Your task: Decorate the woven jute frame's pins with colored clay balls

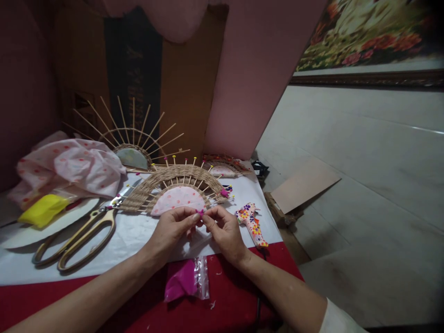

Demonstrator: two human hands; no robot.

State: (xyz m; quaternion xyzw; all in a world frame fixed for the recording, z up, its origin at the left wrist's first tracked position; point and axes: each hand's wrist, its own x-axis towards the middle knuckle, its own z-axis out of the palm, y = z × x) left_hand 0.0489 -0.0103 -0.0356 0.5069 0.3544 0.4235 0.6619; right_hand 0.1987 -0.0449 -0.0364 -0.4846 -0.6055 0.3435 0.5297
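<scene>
My left hand [173, 226] and my right hand [225, 233] meet over the near edge of the white sheet. Both pinch a small magenta clay-like piece [200, 212] between thumbs and fingertips. Just beyond them lies a woven half-round fan shape [183, 172] with sticks tipped in yellow and magenta. Its centre is a pink dotted cloth half-circle [180, 199]. A magenta lump [225, 193] sits at its right end. Below my hands, a zip bag [187, 280] of magenta material rests on the red cloth.
Large scissors [86, 236] lie left, near a yellow packet [45, 210] and dotted fabric [76, 162]. A stick frame [132, 134] stands behind. At right is a flower-patterned glue-gun-shaped object [251, 224]. A cardboard sheet [305, 185] leans beyond the table edge.
</scene>
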